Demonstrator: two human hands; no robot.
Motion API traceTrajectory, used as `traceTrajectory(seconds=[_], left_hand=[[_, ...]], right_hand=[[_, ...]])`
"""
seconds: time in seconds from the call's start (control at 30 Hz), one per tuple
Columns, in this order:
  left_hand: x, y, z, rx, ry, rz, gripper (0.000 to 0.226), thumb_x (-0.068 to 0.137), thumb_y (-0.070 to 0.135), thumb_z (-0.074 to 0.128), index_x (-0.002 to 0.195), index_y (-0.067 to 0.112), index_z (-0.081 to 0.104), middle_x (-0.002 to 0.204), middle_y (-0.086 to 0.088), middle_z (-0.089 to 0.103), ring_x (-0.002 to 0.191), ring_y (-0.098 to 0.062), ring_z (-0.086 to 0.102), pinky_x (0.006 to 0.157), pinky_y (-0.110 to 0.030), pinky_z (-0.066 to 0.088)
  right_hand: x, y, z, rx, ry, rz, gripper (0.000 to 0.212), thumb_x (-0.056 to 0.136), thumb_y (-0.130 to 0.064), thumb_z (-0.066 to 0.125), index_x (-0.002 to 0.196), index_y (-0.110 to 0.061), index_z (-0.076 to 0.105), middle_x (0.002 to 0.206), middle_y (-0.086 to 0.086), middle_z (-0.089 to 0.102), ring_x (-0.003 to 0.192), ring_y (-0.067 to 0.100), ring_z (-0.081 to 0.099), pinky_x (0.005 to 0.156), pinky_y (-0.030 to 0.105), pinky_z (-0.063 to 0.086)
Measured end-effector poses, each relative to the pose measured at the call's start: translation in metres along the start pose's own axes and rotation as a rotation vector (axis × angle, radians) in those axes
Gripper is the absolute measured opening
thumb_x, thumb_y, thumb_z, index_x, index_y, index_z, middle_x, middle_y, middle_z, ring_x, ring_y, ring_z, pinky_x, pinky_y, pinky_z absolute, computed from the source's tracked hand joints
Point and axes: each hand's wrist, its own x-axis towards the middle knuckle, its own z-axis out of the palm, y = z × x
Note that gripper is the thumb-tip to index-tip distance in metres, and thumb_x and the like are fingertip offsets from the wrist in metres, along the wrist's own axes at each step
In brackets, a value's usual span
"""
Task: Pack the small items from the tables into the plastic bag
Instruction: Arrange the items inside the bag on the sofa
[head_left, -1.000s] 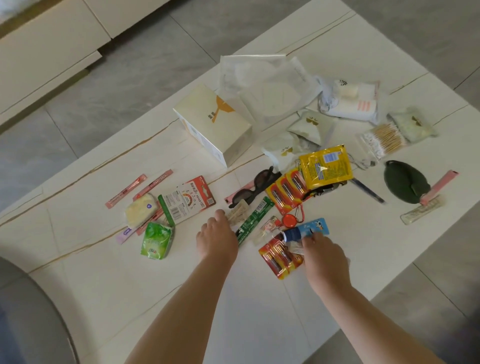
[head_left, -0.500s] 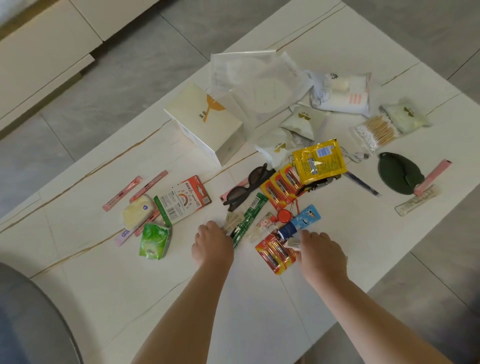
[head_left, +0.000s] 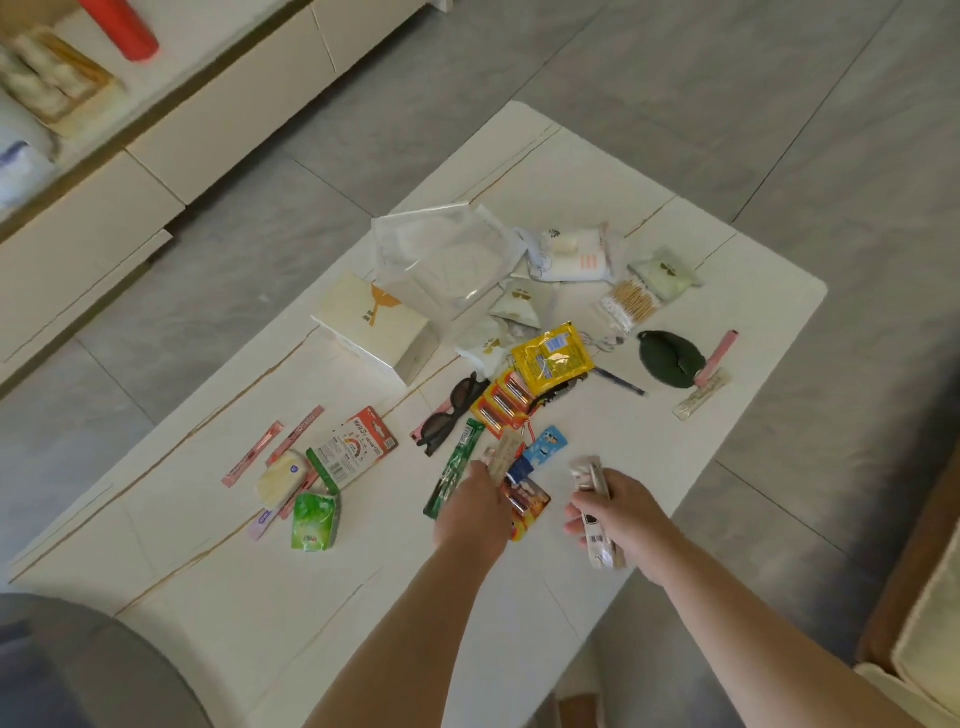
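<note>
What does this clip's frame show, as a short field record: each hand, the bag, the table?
right hand: grips pale slim sachets, lifted off the table
left hand: pinches a small beige packet above the battery pack
plastic bag: clear, lying at the far side
table: white, many items unpacked

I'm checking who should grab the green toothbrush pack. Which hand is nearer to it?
Left. The left hand lies right beside the green toothbrush pack, at its near end. The right hand, holding pale sachets, is farther right.
</note>
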Motion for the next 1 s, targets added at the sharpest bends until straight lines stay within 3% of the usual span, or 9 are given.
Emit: traceTrajectory(seconds=[0.17,0.33,0.43,0.5,0.57,0.7,0.83,0.93,1.0], left_hand=[[-0.036,0.058,-0.002,-0.018,-0.077,0.181,0.027,0.095,0.023,0.04,0.12,0.013,0.042,0.109,-0.013,0.063,0.092,-0.028,0.063,0.068,-0.038,0.051],[-0.065,0.129,0.01,-0.048,-0.182,0.258,0.032,0.091,0.039,0.046,0.115,0.017,0.045,0.09,-0.002,0.055,0.087,-0.026,0.062,0.07,-0.035,0.05],[-0.079,0.173,0.026,-0.085,-0.2,0.265,0.04,0.091,0.053,0.038,0.113,0.021,0.046,0.097,-0.001,0.057,0.096,-0.024,0.061,0.088,-0.042,0.052],[-0.087,0.199,0.043,0.015,-0.184,0.364,0.035,0.096,0.043,0.036,0.116,0.017,0.048,0.11,-0.008,0.059,0.099,-0.025,0.06,0.092,-0.043,0.05],[-0.098,0.227,0.059,0.045,-0.152,0.391,0.026,0.099,0.034,0.031,0.11,0.017,0.048,0.114,-0.011,0.06,0.097,-0.025,0.06,0.09,-0.041,0.052],[-0.127,0.287,0.094,-0.021,-0.203,0.456,0.035,0.1,0.039,0.028,0.102,0.012,0.051,0.101,-0.015,0.065,0.091,-0.032,0.063,0.084,-0.045,0.053],[-0.156,0.345,0.126,-0.025,-0.241,0.541,0.03,0.098,0.039,0.038,0.102,0.013,0.051,0.093,-0.013,0.066,0.083,-0.034,0.066,0.077,-0.048,0.055],[-0.177,0.39,0.153,-0.017,-0.289,0.588,0.021,0.095,0.039,0.046,0.1,0.019,0.051,0.079,-0.004,0.064,0.058,-0.023,0.066,0.06,-0.035,0.056],[-0.191,0.42,0.174,-0.043,-0.318,0.613,0.018,0.094,0.038,0.05,0.097,0.02,0.051,0.071,-0.002,0.061,0.047,-0.019,0.059,0.049,-0.027,0.048]], right_hand=[[-0.036,0.005,-0.046,0.257,0.13,-0.024,0.009,0.086,-0.006,0.061,0.091,-0.008,0.054,0.086,0.016,0.068,0.066,0.022,0.069,0.058,0.032,0.054],[-0.065,0.016,-0.106,0.466,0.212,-0.032,0.013,0.084,-0.004,0.062,0.095,-0.008,0.056,0.084,0.013,0.065,0.066,0.019,0.068,0.062,0.032,0.054],[-0.077,0.024,-0.148,0.602,0.231,-0.056,0.014,0.087,-0.002,0.055,0.1,-0.008,0.056,0.084,0.013,0.065,0.071,0.021,0.067,0.068,0.034,0.056],[-0.088,0.032,-0.177,0.679,0.252,-0.075,0.013,0.09,-0.003,0.048,0.097,-0.01,0.057,0.083,0.011,0.064,0.072,0.021,0.066,0.068,0.034,0.056],[-0.101,0.043,-0.207,0.718,0.3,-0.09,0.014,0.092,-0.002,0.045,0.097,-0.008,0.056,0.081,0.01,0.063,0.072,0.021,0.066,0.071,0.036,0.055],[-0.128,0.068,-0.273,0.693,0.421,-0.118,0.015,0.092,0.001,0.048,0.102,-0.007,0.054,0.083,0.011,0.061,0.076,0.021,0.065,0.082,0.042,0.054],[-0.153,0.096,-0.341,0.629,0.542,-0.117,0.015,0.09,0.003,0.05,0.103,0.003,0.058,0.073,0.01,0.059,0.068,0.017,0.063,0.066,0.033,0.053],[-0.171,0.121,-0.392,0.624,0.626,-0.096,0.016,0.09,-0.001,0.053,0.103,0.005,0.061,0.069,0.008,0.058,0.059,0.014,0.059,0.052,0.027,0.049],[-0.183,0.138,-0.422,0.674,0.689,-0.078,0.014,0.091,-0.006,0.055,0.103,-0.003,0.062,0.073,0.008,0.061,0.06,0.016,0.06,0.052,0.029,0.049]])
